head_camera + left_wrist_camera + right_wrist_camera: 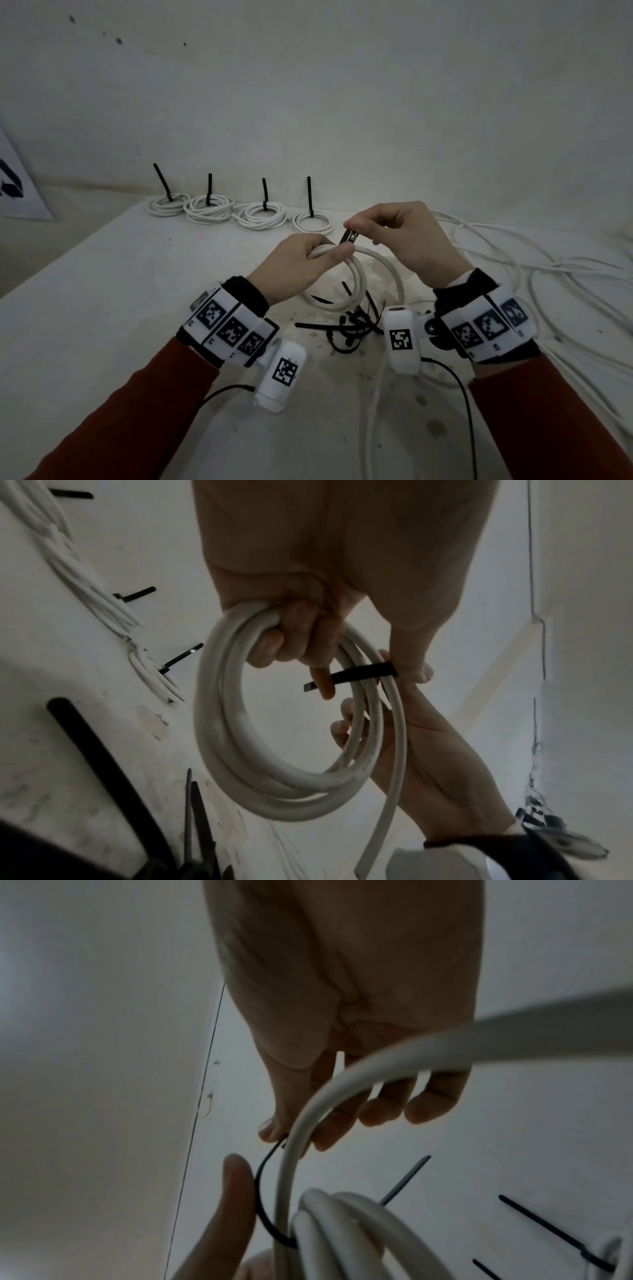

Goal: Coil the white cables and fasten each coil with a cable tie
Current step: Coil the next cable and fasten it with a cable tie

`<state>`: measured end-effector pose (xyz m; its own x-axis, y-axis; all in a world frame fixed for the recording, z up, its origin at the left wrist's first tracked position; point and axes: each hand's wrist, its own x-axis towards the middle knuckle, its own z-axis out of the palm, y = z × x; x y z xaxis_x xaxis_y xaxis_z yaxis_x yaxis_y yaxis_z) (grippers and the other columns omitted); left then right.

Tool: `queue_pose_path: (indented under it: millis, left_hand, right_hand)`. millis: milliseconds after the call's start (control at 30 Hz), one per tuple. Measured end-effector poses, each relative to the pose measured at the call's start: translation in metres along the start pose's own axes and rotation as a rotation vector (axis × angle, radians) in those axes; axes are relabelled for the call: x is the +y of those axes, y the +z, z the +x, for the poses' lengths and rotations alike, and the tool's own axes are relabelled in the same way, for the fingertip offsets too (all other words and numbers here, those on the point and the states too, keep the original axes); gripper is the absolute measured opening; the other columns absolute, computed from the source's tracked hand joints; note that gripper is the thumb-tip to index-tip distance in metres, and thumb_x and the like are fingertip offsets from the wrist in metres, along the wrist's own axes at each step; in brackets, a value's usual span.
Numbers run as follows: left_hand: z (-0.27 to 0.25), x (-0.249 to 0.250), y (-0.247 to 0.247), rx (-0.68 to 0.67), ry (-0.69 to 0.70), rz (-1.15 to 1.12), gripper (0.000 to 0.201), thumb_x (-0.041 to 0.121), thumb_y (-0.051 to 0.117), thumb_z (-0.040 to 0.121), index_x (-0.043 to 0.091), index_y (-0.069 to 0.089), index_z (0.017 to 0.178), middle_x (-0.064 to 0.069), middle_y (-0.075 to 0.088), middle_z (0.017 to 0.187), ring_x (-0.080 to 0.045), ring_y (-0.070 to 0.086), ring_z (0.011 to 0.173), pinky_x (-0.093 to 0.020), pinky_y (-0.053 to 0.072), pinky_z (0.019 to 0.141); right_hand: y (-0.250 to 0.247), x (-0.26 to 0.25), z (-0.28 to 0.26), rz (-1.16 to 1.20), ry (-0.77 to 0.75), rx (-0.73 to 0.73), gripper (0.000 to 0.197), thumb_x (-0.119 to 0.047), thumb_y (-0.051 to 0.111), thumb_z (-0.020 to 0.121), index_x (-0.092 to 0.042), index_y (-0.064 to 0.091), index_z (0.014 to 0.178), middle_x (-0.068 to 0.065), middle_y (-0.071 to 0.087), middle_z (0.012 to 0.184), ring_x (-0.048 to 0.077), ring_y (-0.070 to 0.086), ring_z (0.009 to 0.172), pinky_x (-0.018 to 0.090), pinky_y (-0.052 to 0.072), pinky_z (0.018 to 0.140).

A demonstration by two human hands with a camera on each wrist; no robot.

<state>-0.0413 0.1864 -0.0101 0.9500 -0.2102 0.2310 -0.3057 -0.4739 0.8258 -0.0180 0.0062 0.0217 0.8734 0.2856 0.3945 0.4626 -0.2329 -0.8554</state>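
Left hand (294, 260) clenched round white coil (356, 281), raised over table (102, 308); right hand (407, 236) pinching black tie (347, 237) looped round it. Tie's head hidden between fingers. Pale table, bare wall. Four tied coils (239, 214) at back; loose ties (352, 329), uncountable.

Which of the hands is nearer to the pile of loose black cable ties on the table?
Left. The left hand hangs just above-left of the pile; the right hand is higher.
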Motion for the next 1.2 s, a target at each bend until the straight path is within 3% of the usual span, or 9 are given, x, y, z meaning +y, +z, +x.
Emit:
queue_pose_path:
  millis: [133,233,333,467,567,700,833,1000,1200]
  left_hand:
    - [-0.001,-0.001,0.001,-0.062,-0.058,-0.063,0.049,0.075,0.051,0.071,0.030,0.071,0.069,0.014,0.045,0.053,-0.005,0.040,0.051,-0.029,0.035,0.062]
    - [-0.002,0.001,0.002,-0.073,-0.085,-0.108,0.049,0.070,0.055,0.074,0.024,0.071,0.076,0.017,0.046,0.051,-0.002,0.040,0.049,-0.025,0.036,0.060]
    - [-0.001,0.001,-0.001,-0.048,-0.043,-0.194,0.044,0.056,0.059,0.075,0.015,0.071,0.088,0.015,0.045,0.057,-0.006,0.039,0.053,-0.027,0.035,0.058]
    - [-0.002,0.003,-0.008,-0.033,0.044,-0.280,0.029,0.043,0.059,0.078,0.018,0.069,0.089,0.017,0.045,0.057,-0.001,0.040,0.053,-0.019,0.035,0.055]
    - [-0.004,0.004,-0.007,-0.078,0.067,-0.269,0.032,0.046,0.064,0.075,0.019,0.069,0.093,0.018,0.047,0.059,0.001,0.043,0.055,-0.017,0.036,0.055]
    - [-0.005,0.006,-0.003,-0.116,0.024,-0.329,0.026,0.050,0.063,0.068,0.026,0.070,0.076,0.014,0.049,0.059,-0.005,0.042,0.058,-0.022,0.032,0.056]
    - [-0.007,0.010,-0.004,-0.133,0.030,-0.405,0.029,0.046,0.059,0.080,0.028,0.066,0.058,0.006,0.049,0.056,-0.015,0.034,0.057,-0.026,0.027,0.054]
    - [-0.010,0.017,-0.005,-0.138,0.036,-0.497,0.044,0.043,0.050,0.086,0.029,0.064,0.047,0.011,0.047,0.044,-0.020,0.030,0.061,-0.029,0.024,0.056]
    - [-0.011,0.019,-0.004,-0.140,0.007,-0.498,0.049,0.040,0.043,0.088,0.029,0.062,0.044,0.011,0.046,0.043,-0.014,0.031,0.057,-0.027,0.024,0.056]
  right_hand:
    - [0.001,-0.002,0.000,-0.016,-0.048,0.031,0.008,-0.017,0.074,0.081,-0.011,0.075,0.085,-0.002,0.073,0.082,0.011,0.061,0.072,0.020,0.047,0.070]
    - [0.003,-0.005,-0.001,-0.073,-0.086,0.015,0.003,-0.018,0.074,0.081,-0.016,0.075,0.083,-0.003,0.073,0.085,0.022,0.066,0.081,0.024,0.049,0.073]
    - [0.004,-0.010,-0.003,-0.079,-0.069,0.014,0.006,-0.022,0.072,0.083,-0.018,0.075,0.086,-0.005,0.072,0.085,0.012,0.062,0.071,0.018,0.047,0.066]
    - [0.002,-0.004,0.003,0.028,0.183,0.206,0.027,-0.037,0.064,0.089,-0.011,0.066,0.094,0.001,0.066,0.081,0.013,0.054,0.056,0.027,0.049,0.058]
    - [0.004,0.000,0.002,0.137,0.335,0.113,0.029,-0.029,0.068,0.087,-0.002,0.063,0.100,0.013,0.072,0.089,0.018,0.062,0.059,0.028,0.055,0.057]
    - [0.011,-0.003,-0.002,0.306,0.207,0.189,0.023,-0.005,0.074,0.081,0.001,0.059,0.098,0.018,0.071,0.082,0.015,0.065,0.056,0.022,0.054,0.055]
    - [0.012,-0.004,-0.003,0.262,0.099,0.245,0.015,0.003,0.075,0.077,0.004,0.061,0.082,0.011,0.071,0.068,0.016,0.065,0.053,0.022,0.054,0.056]
    - [0.009,-0.004,-0.003,0.072,-0.019,0.219,0.012,0.002,0.078,0.074,-0.005,0.069,0.069,0.008,0.073,0.074,0.028,0.071,0.070,0.034,0.059,0.071]
    - [0.007,-0.007,-0.006,-0.060,-0.121,0.180,0.007,-0.001,0.078,0.074,-0.006,0.076,0.078,-0.003,0.073,0.075,0.016,0.071,0.069,0.019,0.055,0.067]
